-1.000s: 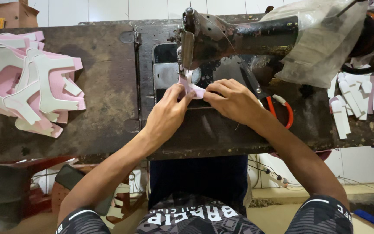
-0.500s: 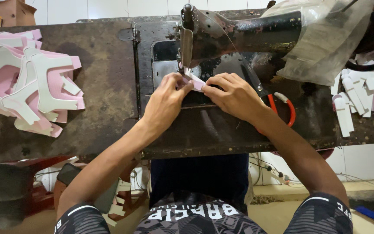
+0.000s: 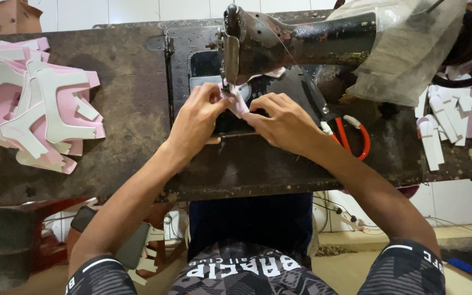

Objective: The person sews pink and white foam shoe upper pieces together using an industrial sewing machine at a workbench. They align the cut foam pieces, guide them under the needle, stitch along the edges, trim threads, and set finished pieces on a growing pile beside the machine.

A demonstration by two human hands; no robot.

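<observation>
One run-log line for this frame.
left hand: holds pink strip | right hand: holds strip | site: sewing machine needle | scissors: idle

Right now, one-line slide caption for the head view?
Both hands, left hand and right hand, pinch a small pink piece under the sewing machine needle.

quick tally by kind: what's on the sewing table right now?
Sewing machine: 1
Small pink piece, held by left hand and right hand: 1
Stack of pink-and-white cut pieces: 1
Pile of small white strips: 1
Red-handled scissors: 1
Total: 5
</observation>
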